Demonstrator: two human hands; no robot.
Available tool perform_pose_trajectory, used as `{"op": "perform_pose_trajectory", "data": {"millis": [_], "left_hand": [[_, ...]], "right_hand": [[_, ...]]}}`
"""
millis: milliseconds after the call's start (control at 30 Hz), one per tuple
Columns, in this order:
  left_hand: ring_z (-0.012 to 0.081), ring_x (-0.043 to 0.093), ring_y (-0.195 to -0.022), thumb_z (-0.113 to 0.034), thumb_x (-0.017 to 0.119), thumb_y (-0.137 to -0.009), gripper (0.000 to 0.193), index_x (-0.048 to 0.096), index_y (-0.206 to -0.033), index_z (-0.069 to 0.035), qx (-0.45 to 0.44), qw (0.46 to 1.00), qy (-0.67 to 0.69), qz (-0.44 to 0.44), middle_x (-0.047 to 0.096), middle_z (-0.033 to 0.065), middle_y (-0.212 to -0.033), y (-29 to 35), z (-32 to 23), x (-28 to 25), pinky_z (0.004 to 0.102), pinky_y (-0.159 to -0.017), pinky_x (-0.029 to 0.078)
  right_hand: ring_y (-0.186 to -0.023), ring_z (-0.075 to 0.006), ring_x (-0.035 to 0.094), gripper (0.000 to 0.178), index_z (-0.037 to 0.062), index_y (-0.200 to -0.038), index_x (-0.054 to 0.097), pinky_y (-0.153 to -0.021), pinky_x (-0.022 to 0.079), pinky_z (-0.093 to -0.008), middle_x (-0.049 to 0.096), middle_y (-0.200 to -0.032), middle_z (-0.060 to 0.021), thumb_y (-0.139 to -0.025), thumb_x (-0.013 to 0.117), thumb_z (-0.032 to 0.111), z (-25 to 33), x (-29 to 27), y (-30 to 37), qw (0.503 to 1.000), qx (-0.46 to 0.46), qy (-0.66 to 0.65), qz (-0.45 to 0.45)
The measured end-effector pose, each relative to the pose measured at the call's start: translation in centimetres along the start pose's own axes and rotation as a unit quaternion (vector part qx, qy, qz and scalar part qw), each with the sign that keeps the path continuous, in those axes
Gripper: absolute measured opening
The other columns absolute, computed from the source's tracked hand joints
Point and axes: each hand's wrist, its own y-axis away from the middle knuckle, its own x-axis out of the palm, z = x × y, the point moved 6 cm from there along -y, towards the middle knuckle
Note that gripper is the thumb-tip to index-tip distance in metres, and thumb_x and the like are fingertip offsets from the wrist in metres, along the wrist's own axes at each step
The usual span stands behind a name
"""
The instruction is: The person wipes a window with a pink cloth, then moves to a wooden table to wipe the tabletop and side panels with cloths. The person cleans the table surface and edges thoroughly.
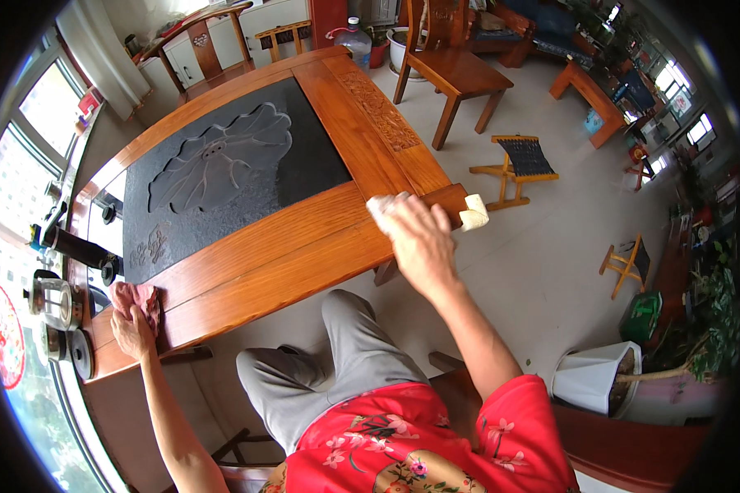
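Cloth [377, 208], pale and crumpled, clasped in right hand [418, 242] on glossy orange-brown wooden table [279, 255]; dusky-pink fabric rag [145, 300] clasped in left hand [131, 331] at left corner; probably mid-wipe, next calling for even pressure.

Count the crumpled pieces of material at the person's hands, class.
2: a reddish cloth at the left hand, a whitish piece at the right hand. More may be hidden underneath.

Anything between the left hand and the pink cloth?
Nothing visible: the left hand is on the pink cloth, near the left end of the wooden table. The glass pot stands farther left, not between them.
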Motion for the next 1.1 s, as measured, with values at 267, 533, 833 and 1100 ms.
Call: {"op": "perform_pose_trajectory", "data": {"millis": [267, 533, 833, 1100], "left_hand": [[0.0365, 0.055, -0.113, -0.042, 0.052, -0.086, 0.052, 0.058, -0.119, -0.003, -0.001, 1.000, -0.006, -0.030, 0.059, 0.0178, -0.119, 0.2, -0.2, -0.2, 0.0468, -0.093, 0.043], [0.0391, 0.056, -0.104, -0.042, 0.053, -0.086, 0.044, 0.059, -0.101, 0.000, 0.014, 0.999, 0.022, -0.033, 0.059, 0.0205, -0.106, 0.7, -0.5, -0.8, 0.0487, -0.088, 0.043], [0.0360, 0.056, -0.107, -0.039, 0.054, -0.086, 0.041, 0.059, -0.105, -0.003, 0.010, 0.998, 0.012, -0.056, 0.060, 0.0169, -0.109, 1.2, -2.1, -1.5, 0.0472, -0.090, 0.044], [0.0360, 0.055, -0.108, -0.037, 0.056, -0.086, 0.039, 0.059, -0.107, -0.004, 0.003, 0.998, 0.033, -0.046, 0.060, 0.0171, -0.110, 1.5, -2.6, -1.5, 0.0456, -0.091, 0.045]], "right_hand": [[-0.133, -0.0316, 0.044, 0.032, 0.0072, -0.121, 0.064, -0.111, 0.031, -0.0471, 0.053, -0.138, -0.0142, -0.091, 0.057, 0.013, 0.5, 1.6, -1.1, 0.998, 0.060, 0.003, -0.007], [-0.137, -0.0271, 0.040, 0.038, 0.0129, -0.129, 0.060, -0.112, 0.028, -0.0494, 0.047, -0.146, -0.0089, -0.092, 0.060, 0.021, -2.1, 0.5, 0.0, 0.998, 0.038, 0.027, 0.048], [-0.140, -0.0295, 0.035, 0.045, 0.0104, -0.137, 0.053, -0.114, 0.026, -0.0495, 0.039, -0.151, -0.0135, -0.093, 0.056, 0.024, 5.5, 1.7, 0.5, 0.995, -0.033, -0.025, 0.096], [-0.140, -0.0332, 0.033, 0.045, 0.0120, -0.140, 0.048, -0.112, 0.027, -0.0516, 0.038, -0.151, -0.0155, -0.098, 0.047, 0.029, 2.1, 6.5, -7.6, 0.997, -0.011, 0.011, 0.078]]}}
